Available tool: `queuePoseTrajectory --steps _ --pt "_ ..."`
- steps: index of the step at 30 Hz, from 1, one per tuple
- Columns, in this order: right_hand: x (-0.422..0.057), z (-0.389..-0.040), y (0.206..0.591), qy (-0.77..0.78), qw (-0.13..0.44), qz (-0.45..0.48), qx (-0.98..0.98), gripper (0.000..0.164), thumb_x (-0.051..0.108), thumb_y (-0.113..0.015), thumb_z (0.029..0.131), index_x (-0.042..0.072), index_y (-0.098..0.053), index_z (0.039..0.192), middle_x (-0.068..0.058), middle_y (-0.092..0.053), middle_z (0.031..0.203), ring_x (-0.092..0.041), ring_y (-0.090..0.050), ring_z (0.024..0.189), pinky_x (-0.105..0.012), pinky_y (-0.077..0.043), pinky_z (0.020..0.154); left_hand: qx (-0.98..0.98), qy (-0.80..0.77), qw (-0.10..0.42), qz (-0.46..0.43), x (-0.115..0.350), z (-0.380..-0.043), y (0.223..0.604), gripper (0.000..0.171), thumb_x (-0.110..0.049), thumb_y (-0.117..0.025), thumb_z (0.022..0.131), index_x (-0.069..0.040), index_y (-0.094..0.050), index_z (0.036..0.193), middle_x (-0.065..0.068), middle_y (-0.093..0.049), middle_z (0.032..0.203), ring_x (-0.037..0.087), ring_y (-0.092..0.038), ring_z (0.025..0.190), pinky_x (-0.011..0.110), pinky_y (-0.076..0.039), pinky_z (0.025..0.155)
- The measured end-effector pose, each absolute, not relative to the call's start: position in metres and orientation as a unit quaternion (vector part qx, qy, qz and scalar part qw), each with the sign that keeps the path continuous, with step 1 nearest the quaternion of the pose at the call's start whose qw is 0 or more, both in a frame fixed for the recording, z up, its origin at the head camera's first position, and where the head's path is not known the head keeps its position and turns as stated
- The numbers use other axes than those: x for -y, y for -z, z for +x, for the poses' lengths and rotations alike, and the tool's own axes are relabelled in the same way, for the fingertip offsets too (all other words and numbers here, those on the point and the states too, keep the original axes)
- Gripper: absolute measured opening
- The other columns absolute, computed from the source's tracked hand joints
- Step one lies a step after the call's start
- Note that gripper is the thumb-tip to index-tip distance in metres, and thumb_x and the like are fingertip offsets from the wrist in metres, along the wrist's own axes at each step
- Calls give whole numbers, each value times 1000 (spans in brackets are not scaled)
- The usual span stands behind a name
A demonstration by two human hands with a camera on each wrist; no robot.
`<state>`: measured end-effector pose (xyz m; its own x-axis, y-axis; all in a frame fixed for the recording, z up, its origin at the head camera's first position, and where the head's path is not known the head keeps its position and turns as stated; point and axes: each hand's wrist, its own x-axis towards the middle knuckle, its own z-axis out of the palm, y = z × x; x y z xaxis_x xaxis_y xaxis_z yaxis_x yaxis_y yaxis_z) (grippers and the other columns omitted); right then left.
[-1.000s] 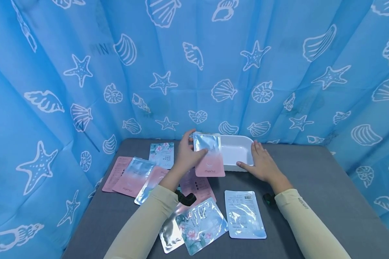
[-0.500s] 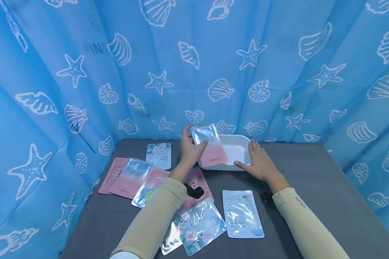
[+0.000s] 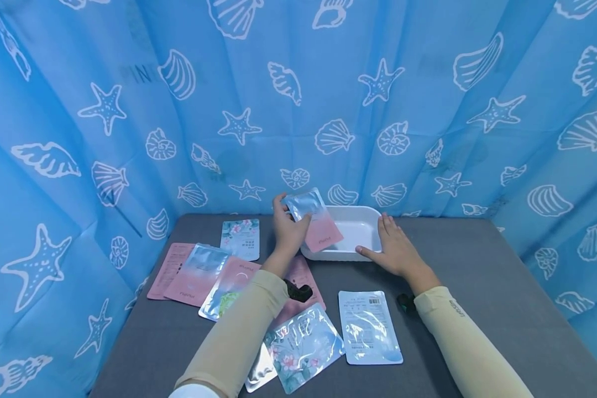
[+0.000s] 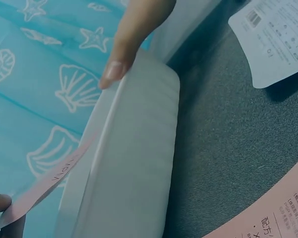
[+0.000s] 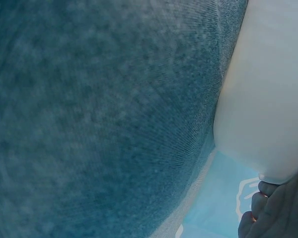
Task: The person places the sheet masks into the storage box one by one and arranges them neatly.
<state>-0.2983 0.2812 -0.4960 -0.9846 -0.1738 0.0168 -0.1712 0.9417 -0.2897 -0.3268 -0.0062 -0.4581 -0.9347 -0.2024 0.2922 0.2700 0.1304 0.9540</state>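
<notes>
Pink-and-blue sachet: [image 3: 320, 224] held tilted at the left end of the white tray, its pink end slanting in past the near rim; whether it touches the tray's floor cannot be told.
Left hand: [image 3: 289, 226] pinches the sachet by its blue end, thumb on the printed face.
White tray: [image 3: 335, 256] near the bench's far edge.
Right hand: [image 3: 398, 251] laid against the tray's right end, fingers straight, thumb at the near rim, gripping nothing.
Left of tray: a floral packet [image 3: 240, 239] and, nearer, overlapping pink packets [image 3: 197, 275].
Nearer side: a larger floral packet [image 3: 305, 348] beside a pale blue packet [image 3: 370, 328].
Beneath: grey bench [image 3: 477, 298].
Behind: blue seashell curtain [image 3: 298, 132].
</notes>
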Motion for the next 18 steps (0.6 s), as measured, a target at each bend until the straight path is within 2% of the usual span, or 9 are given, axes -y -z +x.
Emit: queuePoseTrajectory --steps 7,11,14,18 --pt "-282 -300 496 141 6 -88 -986 122 81 -48 95 -7 -2 166 -25 3 177 -44 -1 165 -62 -9 132 717 675 175 -18 1 -325 461 80 -2 -76 94 -18 -32 159 24 -49 125 18 -54 80 31 -50 65" --pt "-282 -299 496 141 9 -86 -986 122 81 -49 95 -7 -1 166 -25 3 177 -44 -1 165 -61 -9 132 697 697 171 -12 -3 -325 463 79 1 -75 94 -15 -30 156 26 -50 129 32 -68 97 38 -61 79" --pt "-281 -298 495 143 9 -84 -986 123 81 -49 95 -6 -1 166 -25 3 177 -44 -1 165 -62 -9 132 691 703 166 -7 -6 -325 463 77 4 -73 94 -13 -30 155 28 -51 132 43 -69 114 43 -63 89" --pt "-281 -298 494 145 9 -82 -986 123 82 -49 95 -6 -1 167 -24 4 177 -44 -1 165 -62 -9 132 701 693 170 -4 -5 -323 464 75 2 -73 93 -12 -33 155 30 -52 130 37 -69 104 39 -63 83"
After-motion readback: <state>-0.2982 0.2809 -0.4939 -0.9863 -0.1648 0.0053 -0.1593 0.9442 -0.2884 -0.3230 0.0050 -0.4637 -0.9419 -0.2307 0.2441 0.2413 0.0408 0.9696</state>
